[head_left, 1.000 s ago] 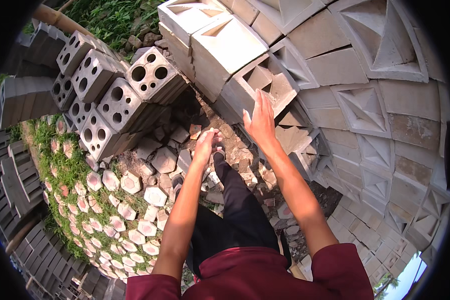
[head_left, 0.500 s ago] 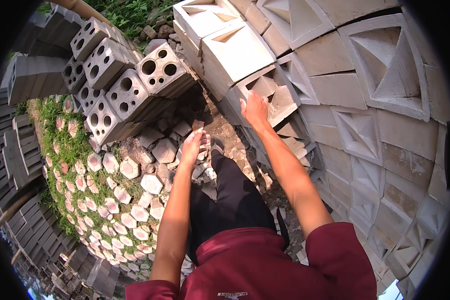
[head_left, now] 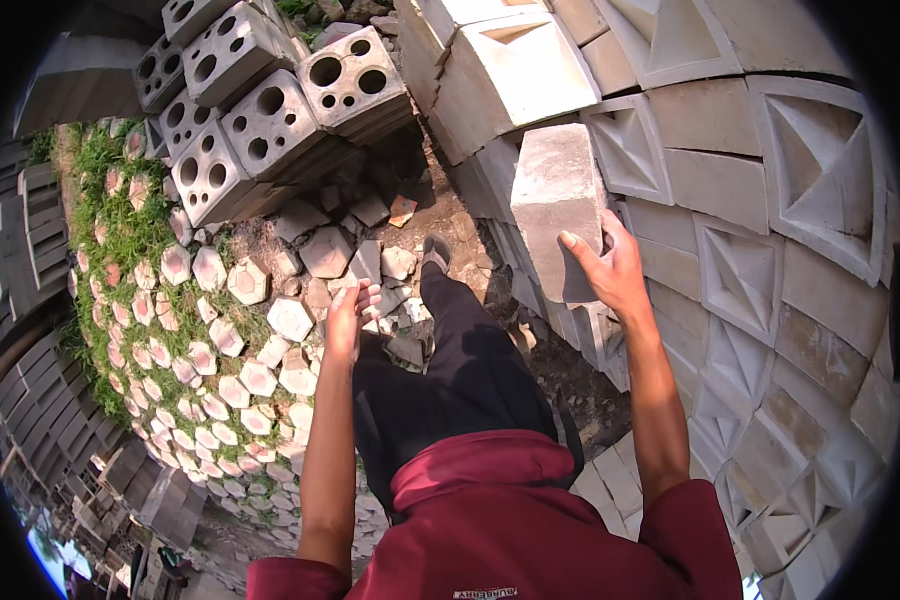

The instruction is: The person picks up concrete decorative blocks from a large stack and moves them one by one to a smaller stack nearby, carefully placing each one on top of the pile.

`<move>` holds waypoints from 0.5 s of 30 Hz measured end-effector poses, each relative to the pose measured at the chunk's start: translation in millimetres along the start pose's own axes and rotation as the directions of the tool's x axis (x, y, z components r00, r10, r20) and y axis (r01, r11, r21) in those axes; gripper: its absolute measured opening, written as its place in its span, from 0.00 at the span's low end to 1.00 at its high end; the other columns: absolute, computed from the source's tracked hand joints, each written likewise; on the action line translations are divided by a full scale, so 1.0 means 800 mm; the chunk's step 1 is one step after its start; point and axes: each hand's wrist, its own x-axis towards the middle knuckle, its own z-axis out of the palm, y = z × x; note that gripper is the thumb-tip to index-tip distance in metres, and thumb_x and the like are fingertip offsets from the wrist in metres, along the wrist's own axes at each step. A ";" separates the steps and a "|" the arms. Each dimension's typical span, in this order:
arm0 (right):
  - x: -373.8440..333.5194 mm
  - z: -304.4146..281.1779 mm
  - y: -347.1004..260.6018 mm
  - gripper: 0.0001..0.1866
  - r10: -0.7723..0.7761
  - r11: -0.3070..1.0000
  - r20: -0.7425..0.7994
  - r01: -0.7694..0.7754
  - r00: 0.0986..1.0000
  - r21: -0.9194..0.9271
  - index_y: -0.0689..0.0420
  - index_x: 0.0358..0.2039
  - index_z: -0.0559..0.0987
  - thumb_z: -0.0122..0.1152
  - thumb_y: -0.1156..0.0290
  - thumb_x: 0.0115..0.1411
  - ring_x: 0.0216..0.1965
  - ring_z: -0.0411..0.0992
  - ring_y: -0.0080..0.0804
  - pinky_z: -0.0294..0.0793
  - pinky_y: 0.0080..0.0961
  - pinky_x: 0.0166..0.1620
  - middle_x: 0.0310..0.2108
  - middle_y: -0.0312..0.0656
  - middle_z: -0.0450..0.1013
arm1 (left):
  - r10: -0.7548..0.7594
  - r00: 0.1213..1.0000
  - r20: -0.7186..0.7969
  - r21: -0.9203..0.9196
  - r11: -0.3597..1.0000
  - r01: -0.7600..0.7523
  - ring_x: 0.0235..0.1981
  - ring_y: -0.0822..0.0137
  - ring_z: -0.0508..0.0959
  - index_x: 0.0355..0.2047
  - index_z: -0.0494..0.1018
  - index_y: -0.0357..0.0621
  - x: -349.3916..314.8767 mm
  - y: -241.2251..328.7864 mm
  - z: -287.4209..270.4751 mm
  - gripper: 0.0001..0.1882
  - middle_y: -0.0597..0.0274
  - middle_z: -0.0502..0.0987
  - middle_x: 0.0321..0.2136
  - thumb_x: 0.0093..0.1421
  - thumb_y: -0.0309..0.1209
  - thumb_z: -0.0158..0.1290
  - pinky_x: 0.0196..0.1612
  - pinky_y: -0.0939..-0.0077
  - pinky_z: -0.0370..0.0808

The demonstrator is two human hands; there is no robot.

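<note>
My right hand grips a grey concrete block along its right side, thumb on the near face and the other fingers mostly hidden behind the edge. Tilted, the block stands out from the stacked block wall on my right. Over the rubble, my left hand hangs with loosely curled, parted fingers and nothing visible in them. A small flat orange-and-white piece shows against the ground ahead of my foot.
Concrete blocks with round holes are stacked ahead to the left. Hexagonal pavers lie in rows among grass on the left. Broken stone litters the ground around my shoe.
My left hand has let go of the small flat piece and drawn back toward me. My right hand has taken hold of the block, which now stands out from the wall.
</note>
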 end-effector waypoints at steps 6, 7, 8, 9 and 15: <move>-0.074 0.107 -0.092 0.19 -0.118 0.951 0.170 0.062 0.978 0.303 0.65 0.44 0.72 0.64 0.69 0.56 0.38 0.73 0.29 0.71 0.25 0.44 0.37 0.46 0.74 | -0.031 0.997 0.072 0.114 0.993 0.023 0.37 0.71 0.76 0.44 0.70 0.43 0.045 -0.068 -0.031 0.17 0.62 0.77 0.38 0.66 0.43 0.42 0.37 0.75 0.73; -0.087 0.130 -0.119 0.21 0.085 0.934 0.301 -0.181 0.950 0.309 0.66 0.45 0.71 0.64 0.66 0.56 0.40 0.70 0.26 0.69 0.23 0.45 0.37 0.41 0.72 | 0.039 0.992 0.122 -0.043 0.999 -0.034 0.37 0.69 0.76 0.45 0.70 0.42 0.048 -0.086 -0.050 0.18 0.61 0.77 0.38 0.66 0.43 0.43 0.37 0.74 0.74; -0.092 0.147 -0.143 0.22 0.101 0.964 0.440 -0.198 0.892 0.180 0.66 0.43 0.72 0.65 0.62 0.55 0.36 0.70 0.25 0.70 0.22 0.41 0.34 0.42 0.72 | 0.117 0.981 0.156 -0.202 0.976 -0.084 0.37 0.68 0.77 0.46 0.70 0.42 0.046 -0.101 -0.066 0.18 0.61 0.77 0.38 0.65 0.42 0.43 0.37 0.73 0.74; -0.101 0.166 -0.143 0.24 0.109 0.965 0.525 -0.217 0.844 0.148 0.66 0.42 0.72 0.66 0.59 0.54 0.36 0.69 0.24 0.70 0.22 0.40 0.34 0.44 0.72 | 0.148 0.966 0.214 -0.588 0.809 0.006 0.38 0.66 0.77 0.48 0.69 0.41 -0.004 -0.069 -0.044 0.22 0.59 0.76 0.38 0.64 0.45 0.45 0.38 0.71 0.75; -0.135 0.297 -0.194 0.23 -0.213 0.668 0.627 -0.357 0.749 0.653 0.65 0.42 0.72 0.59 0.56 0.60 0.36 0.71 0.24 0.70 0.23 0.40 0.34 0.40 0.74 | 0.098 0.988 0.120 -0.550 0.835 -0.016 0.38 0.66 0.77 0.48 0.69 0.41 -0.107 -0.046 -0.177 0.22 0.59 0.76 0.38 0.64 0.46 0.45 0.38 0.71 0.75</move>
